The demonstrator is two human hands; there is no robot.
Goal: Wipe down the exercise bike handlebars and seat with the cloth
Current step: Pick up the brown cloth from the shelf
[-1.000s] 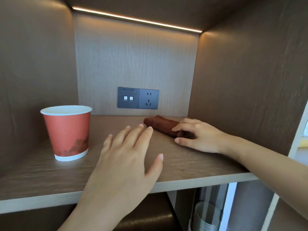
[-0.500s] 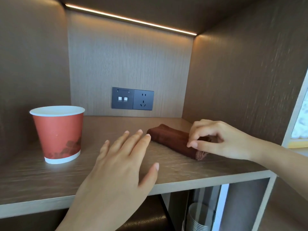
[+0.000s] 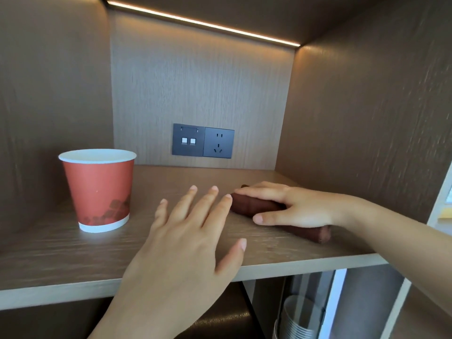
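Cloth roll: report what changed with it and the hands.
The right hand shifted from pinching the near end of the cloth to gripping its middle, fingers over the top, thumb in front. The left hand, spread over the shelf, and the red cup stayed put.

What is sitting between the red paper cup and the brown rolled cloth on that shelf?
In the head view, only the left hand, fingers spread, lies between the cup and the cloth; the shelf there is otherwise bare.

Cup (image 3: 97, 189) left on the shelf (image 3: 281, 253), cloth (image 3: 254, 205) right, socket (image 3: 218, 143) behind; below, seemingly stacked cups (image 3: 297, 319)
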